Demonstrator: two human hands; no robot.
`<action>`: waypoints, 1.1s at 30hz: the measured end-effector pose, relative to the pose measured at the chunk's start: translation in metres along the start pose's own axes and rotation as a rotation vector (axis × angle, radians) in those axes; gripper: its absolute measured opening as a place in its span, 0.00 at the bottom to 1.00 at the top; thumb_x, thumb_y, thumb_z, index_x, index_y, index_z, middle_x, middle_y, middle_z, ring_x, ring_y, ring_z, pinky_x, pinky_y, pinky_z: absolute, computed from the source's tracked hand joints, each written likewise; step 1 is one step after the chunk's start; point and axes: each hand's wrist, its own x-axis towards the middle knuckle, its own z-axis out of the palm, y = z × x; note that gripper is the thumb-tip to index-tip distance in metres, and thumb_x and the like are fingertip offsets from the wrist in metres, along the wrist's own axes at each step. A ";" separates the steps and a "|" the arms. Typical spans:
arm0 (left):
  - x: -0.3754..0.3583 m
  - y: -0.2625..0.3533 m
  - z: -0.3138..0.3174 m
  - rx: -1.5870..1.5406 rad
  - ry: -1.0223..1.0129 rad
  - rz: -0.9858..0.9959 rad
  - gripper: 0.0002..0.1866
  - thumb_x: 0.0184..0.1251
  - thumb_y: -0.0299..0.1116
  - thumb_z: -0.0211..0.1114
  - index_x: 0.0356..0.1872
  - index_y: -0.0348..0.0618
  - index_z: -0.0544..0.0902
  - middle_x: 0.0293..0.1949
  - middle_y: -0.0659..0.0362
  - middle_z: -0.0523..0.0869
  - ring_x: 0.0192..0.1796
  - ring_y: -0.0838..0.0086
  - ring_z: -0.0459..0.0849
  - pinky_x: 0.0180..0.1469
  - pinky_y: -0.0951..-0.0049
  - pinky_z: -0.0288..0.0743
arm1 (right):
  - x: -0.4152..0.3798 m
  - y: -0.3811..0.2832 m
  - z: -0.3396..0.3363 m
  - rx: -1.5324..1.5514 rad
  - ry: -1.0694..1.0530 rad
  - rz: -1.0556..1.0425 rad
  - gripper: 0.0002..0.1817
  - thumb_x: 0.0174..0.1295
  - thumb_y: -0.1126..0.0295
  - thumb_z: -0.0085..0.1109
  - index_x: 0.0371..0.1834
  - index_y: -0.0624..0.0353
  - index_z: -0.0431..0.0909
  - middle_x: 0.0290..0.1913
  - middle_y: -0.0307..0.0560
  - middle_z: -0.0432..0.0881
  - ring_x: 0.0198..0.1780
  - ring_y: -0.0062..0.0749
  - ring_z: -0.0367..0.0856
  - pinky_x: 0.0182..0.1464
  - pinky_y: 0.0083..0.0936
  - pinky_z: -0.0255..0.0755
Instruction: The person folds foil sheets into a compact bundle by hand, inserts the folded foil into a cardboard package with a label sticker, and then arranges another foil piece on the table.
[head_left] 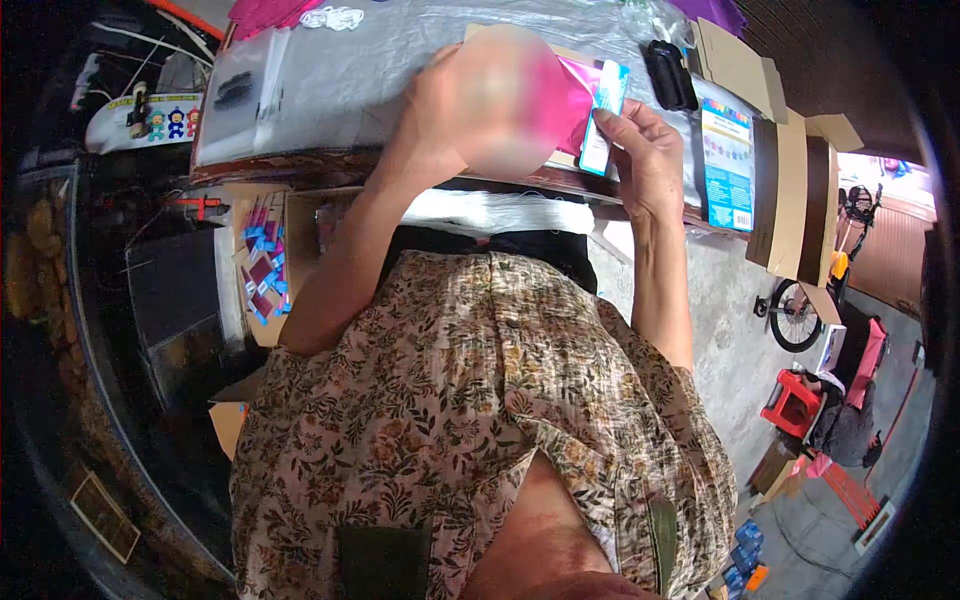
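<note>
A flat pink item lies over a brown cardboard piece on the grey-covered table. My right hand pinches a blue and white card strip between thumb and fingers, at the right edge of the pink item. My left hand is over the left part of the pink item. A blurred round patch covers its fingers, so I cannot see what they hold.
A black object and a blue printed package lie right of my hands. Cardboard boxes stand farther right. Below the table's left side, an open box holds several small packets. White string lies at the back.
</note>
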 end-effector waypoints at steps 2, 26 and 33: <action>0.000 0.001 0.001 0.137 0.012 0.140 0.10 0.57 0.33 0.72 0.40 0.48 0.90 0.48 0.55 0.84 0.51 0.63 0.82 0.54 0.67 0.74 | 0.000 0.000 0.002 0.118 -0.030 0.069 0.07 0.62 0.76 0.66 0.42 0.64 0.82 0.34 0.41 0.87 0.29 0.18 0.83 0.29 0.16 0.75; 0.021 -0.016 0.026 0.268 -0.185 0.218 0.07 0.62 0.28 0.61 0.35 0.43 0.87 0.36 0.58 0.86 0.37 0.65 0.83 0.46 0.63 0.74 | 0.019 0.015 -0.007 0.029 0.054 -0.004 0.07 0.60 0.77 0.68 0.40 0.65 0.83 0.32 0.41 0.87 0.29 0.18 0.81 0.32 0.18 0.76; 0.052 -0.068 0.048 -0.313 -0.440 -0.345 0.14 0.65 0.38 0.65 0.46 0.40 0.86 0.36 0.53 0.88 0.39 0.72 0.85 0.45 0.70 0.76 | 0.058 0.032 -0.023 -0.330 0.123 -0.108 0.06 0.62 0.76 0.67 0.39 0.66 0.84 0.31 0.40 0.86 0.28 0.16 0.81 0.32 0.17 0.76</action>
